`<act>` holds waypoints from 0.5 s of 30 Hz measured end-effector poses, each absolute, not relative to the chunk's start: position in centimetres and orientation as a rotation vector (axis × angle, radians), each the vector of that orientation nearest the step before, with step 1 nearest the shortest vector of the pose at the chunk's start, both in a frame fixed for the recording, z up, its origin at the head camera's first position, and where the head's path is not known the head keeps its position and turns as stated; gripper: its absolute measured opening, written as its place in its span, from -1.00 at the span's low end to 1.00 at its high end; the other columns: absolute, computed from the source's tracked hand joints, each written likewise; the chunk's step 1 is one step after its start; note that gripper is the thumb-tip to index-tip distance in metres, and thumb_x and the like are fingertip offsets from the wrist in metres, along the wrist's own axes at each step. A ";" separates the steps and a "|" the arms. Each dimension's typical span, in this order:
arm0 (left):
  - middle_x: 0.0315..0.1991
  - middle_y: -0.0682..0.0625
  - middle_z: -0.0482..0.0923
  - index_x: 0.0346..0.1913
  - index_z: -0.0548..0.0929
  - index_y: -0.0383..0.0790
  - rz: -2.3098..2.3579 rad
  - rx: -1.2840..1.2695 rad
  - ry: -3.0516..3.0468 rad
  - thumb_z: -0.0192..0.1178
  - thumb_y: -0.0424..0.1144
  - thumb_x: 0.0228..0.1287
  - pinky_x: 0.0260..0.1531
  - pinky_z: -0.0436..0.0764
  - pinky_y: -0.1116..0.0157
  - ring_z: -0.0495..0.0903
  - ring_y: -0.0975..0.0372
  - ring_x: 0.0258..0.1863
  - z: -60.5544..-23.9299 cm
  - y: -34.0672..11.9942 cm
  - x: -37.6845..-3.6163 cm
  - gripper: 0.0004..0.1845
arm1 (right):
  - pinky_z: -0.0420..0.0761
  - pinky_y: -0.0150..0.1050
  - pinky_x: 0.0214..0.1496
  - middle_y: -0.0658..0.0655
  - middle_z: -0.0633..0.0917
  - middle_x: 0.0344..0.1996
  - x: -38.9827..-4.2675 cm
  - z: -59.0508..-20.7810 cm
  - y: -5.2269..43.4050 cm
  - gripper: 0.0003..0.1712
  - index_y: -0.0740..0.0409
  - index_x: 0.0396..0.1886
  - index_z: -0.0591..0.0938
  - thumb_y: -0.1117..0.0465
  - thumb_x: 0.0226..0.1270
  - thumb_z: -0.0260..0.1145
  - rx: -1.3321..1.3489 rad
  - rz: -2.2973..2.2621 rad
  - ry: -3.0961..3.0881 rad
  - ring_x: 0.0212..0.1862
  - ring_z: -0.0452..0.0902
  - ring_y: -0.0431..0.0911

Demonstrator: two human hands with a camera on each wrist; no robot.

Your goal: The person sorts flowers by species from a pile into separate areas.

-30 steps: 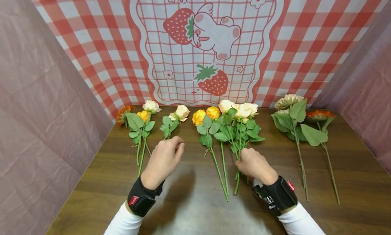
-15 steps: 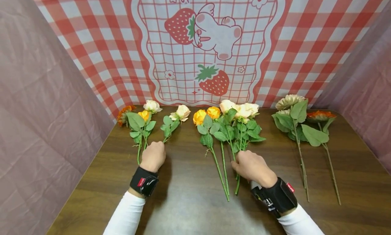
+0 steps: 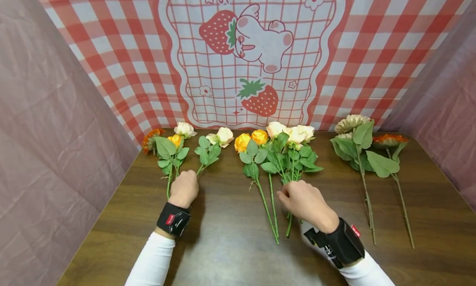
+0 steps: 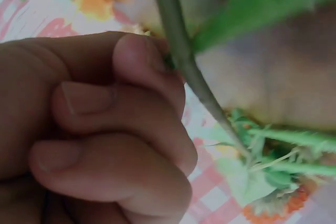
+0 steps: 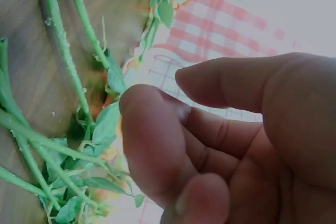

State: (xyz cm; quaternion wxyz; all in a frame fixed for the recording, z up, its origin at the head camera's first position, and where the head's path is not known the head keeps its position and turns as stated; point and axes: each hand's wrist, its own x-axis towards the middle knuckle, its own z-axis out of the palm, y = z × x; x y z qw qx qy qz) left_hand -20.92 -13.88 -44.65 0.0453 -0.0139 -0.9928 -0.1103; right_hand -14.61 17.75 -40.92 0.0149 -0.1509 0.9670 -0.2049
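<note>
In the head view my left hand [image 3: 184, 189] is at the lower stem of a cream rose [image 3: 224, 136] on the left side of the table. The left wrist view shows its curled fingers [image 4: 131, 145], with a bit of green stem at the pinching fingertips. A brownish stem [image 4: 181, 51] crosses close to that camera. My right hand [image 3: 305, 201] hovers over the stems of a bunch of cream roses [image 3: 297, 134]. In the right wrist view its fingers [image 5: 152, 135] are loosely bent, thumb apart, with nothing between them; green stems [image 5: 68, 51] lie beyond.
Left of the left hand lie an orange flower [image 3: 150, 140], a yellow rose [image 3: 174, 140] and a white rose [image 3: 184, 129]. Two yellow-orange roses [image 3: 242, 142] lie mid-table. Larger pale flowers [image 3: 351, 123] and an orange one [image 3: 389, 140] lie right. A checked cloth [image 3: 141, 63] hangs behind the table [image 3: 230, 253].
My left hand moved left and down to the rose stem; the cream rose has turned slightly and shifted right. My right hand has come off the bunch's stems, its fingers moving slightly left.
</note>
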 end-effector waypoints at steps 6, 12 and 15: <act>-0.52 -0.41 0.60 -0.49 0.51 -0.45 -0.415 -0.103 -2.910 0.07 -0.51 0.19 -0.61 0.58 -0.09 0.65 -0.22 -0.52 -42.9 -13.4 -19.8 -0.87 | 0.16 -0.33 -0.60 -0.15 0.17 -0.78 -14.5 -40.5 17.2 -0.48 -0.09 -0.79 0.26 0.20 0.38 0.20 -0.552 -0.677 3.034 -0.70 0.16 -0.26; -0.56 -0.37 0.58 -0.48 0.46 -0.40 -0.423 -0.176 -2.832 0.07 -0.48 0.25 -0.65 0.56 -0.07 0.63 -0.21 -0.58 -41.3 -12.3 -18.7 -0.85 | 0.13 -0.34 -0.58 -0.15 0.17 -0.78 -14.2 -40.2 16.9 -0.49 -0.08 -0.78 0.28 0.20 0.39 0.22 -0.583 -0.670 3.039 -0.69 0.13 -0.27; -0.56 -0.36 0.58 -0.46 0.46 -0.40 -0.415 -0.193 -2.811 0.09 -0.46 0.27 -0.65 0.55 -0.06 0.63 -0.20 -0.58 -40.6 -12.0 -18.2 -0.86 | 0.11 -0.35 -0.57 -0.14 0.16 -0.77 -14.1 -40.0 16.9 -0.48 -0.08 -0.77 0.29 0.19 0.40 0.22 -0.585 -0.667 3.039 -0.69 0.12 -0.27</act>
